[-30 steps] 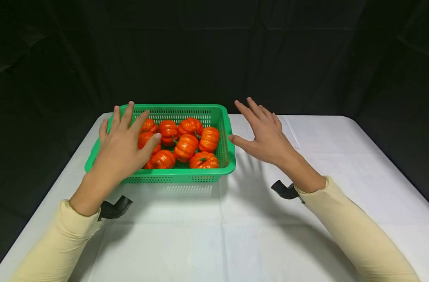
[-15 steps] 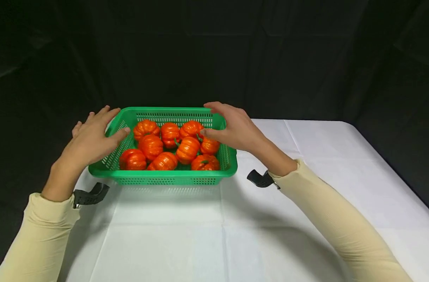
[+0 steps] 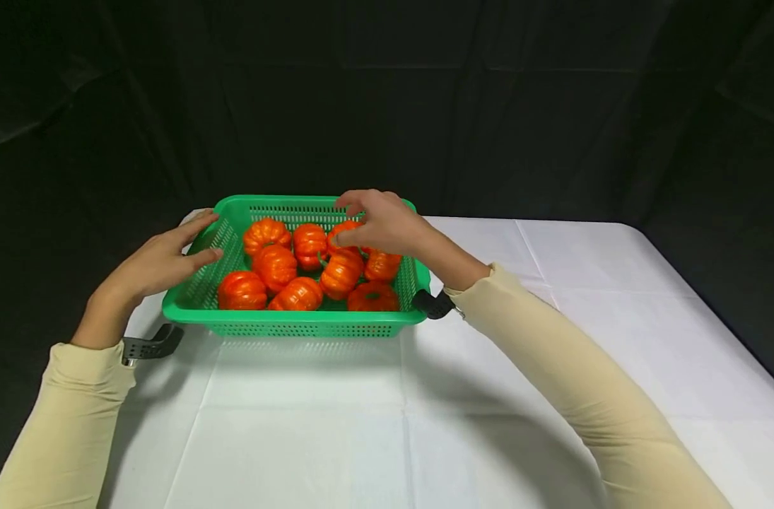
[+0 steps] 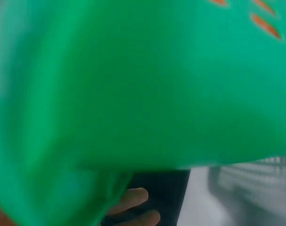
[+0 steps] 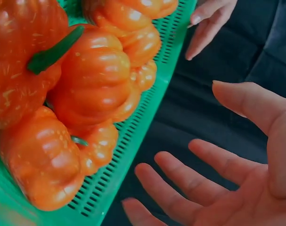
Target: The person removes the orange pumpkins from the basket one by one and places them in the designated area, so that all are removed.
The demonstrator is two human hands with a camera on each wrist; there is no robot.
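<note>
A green perforated plastic basket full of small orange toy pumpkins sits on the far left part of a white-clothed table. The left hand rests relaxed with straight fingers against the basket's left rim. The right hand hovers above the pumpkins at the far right, fingers spread, grasping nothing.

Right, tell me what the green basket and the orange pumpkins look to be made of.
Green basket: likely moulded plastic, with uniform colour, a smooth rim and regular slotted walls. Orange pumpkins: probably plastic or foam replicas, glossy with highlights, identical ribs and painted streaks, though the look leaves that open.
</note>
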